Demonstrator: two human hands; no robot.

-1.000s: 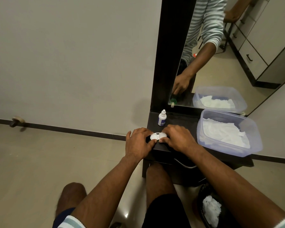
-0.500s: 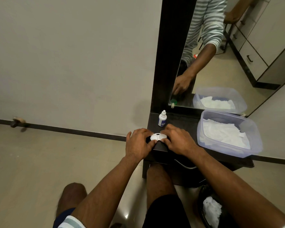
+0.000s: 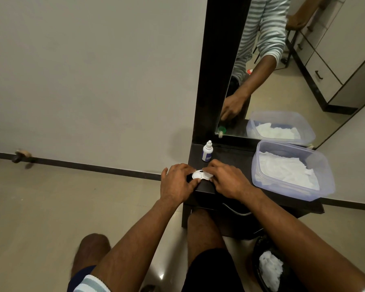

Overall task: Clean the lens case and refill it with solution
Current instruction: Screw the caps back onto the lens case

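Note:
A white two-well lens case (image 3: 201, 175) lies at the near left corner of the dark shelf (image 3: 230, 161). My left hand (image 3: 176, 182) grips its left end, fingers and thumb curled round it. My right hand (image 3: 226, 180) holds the right end, fingertips pinching over that cap. Much of the case is hidden under my fingers. A small white solution bottle (image 3: 207, 151) with a blue label stands upright just behind the hands, near the mirror frame.
A clear plastic tub (image 3: 316, 163) with white tissues sits on the shelf's right side. A mirror (image 3: 282, 70) in a dark frame rises behind. A black bin (image 3: 259, 249) with crumpled tissue stands on the floor at lower right. My knees are under the shelf.
Both hands stay on the case; my right fingers have shifted slightly over the right cap. The case and bottle have not moved.

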